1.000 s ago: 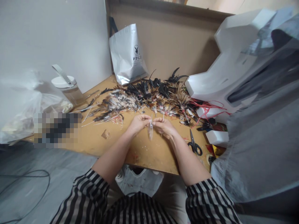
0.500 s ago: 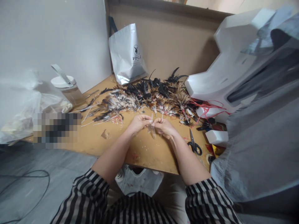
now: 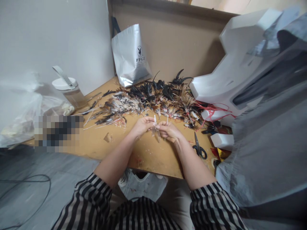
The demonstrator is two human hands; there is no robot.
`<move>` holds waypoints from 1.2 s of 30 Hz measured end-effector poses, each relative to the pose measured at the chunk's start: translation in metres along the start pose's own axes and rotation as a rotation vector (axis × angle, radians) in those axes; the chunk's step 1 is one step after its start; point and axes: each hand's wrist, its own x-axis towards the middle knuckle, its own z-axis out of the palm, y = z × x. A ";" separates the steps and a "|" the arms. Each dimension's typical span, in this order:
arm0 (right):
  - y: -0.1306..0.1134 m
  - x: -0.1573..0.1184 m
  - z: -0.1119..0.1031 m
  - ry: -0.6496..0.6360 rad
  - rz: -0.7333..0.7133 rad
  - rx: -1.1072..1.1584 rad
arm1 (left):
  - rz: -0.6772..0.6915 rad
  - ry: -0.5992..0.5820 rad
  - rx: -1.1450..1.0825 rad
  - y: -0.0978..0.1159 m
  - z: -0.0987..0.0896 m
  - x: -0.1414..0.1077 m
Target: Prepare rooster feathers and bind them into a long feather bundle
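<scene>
Leaning further rightward than a second ago, the translucent strip hangs above the worktop, pinched by left hand and right hand. Feathers line the far edge; scissors lie unheld near the right edge. Degree of completion: unclear.

Piece in hands — blurred; plastic bag — cut off.

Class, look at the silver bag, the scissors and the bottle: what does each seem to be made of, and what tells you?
Bag: shiny silver, probably foil-coated plastic or fabric; bright highlights and creases suggest it.
Scissors: smooth black handles, likely plastic; dark blades, presumably metal, by their slim, pointed shape.
Bottle: clear body, plastic or glass; its contents show through.
</scene>
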 end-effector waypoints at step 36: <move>0.002 0.005 0.005 0.265 -0.186 -0.065 | -0.195 -0.173 0.140 -0.001 -0.003 -0.005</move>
